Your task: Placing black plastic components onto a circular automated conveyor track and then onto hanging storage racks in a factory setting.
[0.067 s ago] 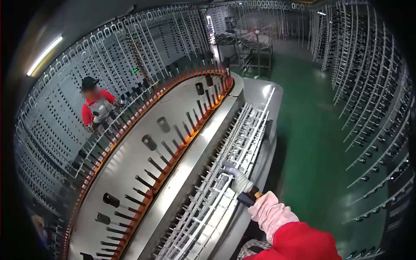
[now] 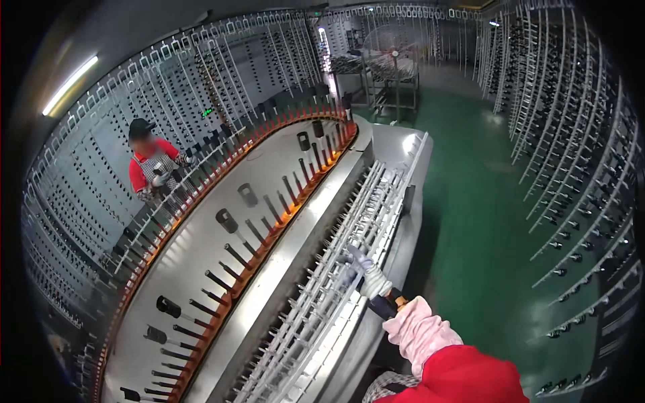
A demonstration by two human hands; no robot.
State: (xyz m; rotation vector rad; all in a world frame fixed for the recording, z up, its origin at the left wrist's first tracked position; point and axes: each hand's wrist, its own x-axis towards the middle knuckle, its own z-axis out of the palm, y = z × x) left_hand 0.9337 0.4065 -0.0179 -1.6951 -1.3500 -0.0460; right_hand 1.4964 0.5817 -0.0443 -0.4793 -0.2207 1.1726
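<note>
Right fingers (image 2: 359, 256) half-curled at white rods (image 2: 324, 290), grip unclear

Racks (image 2: 368, 218) along the right edge of the worktop (image 2: 285, 258), right hand (image 2: 370, 274) on them, posts (image 2: 236, 255) on the track (image 2: 232, 293) to their left, co-worker (image 2: 151, 166) beyond the left edge, hanging rods (image 2: 571, 134) either side, stand (image 2: 397, 94) beyond the far end

Near glove (image 2: 373, 277): matt cloth; cuff (image 2: 420, 329): wrinkled cloth. Racks (image 2: 322, 289): metallic sheen. Left deck (image 2: 198, 245): smooth, glossy metal. Floor (image 2: 463, 221): glossy.
</note>
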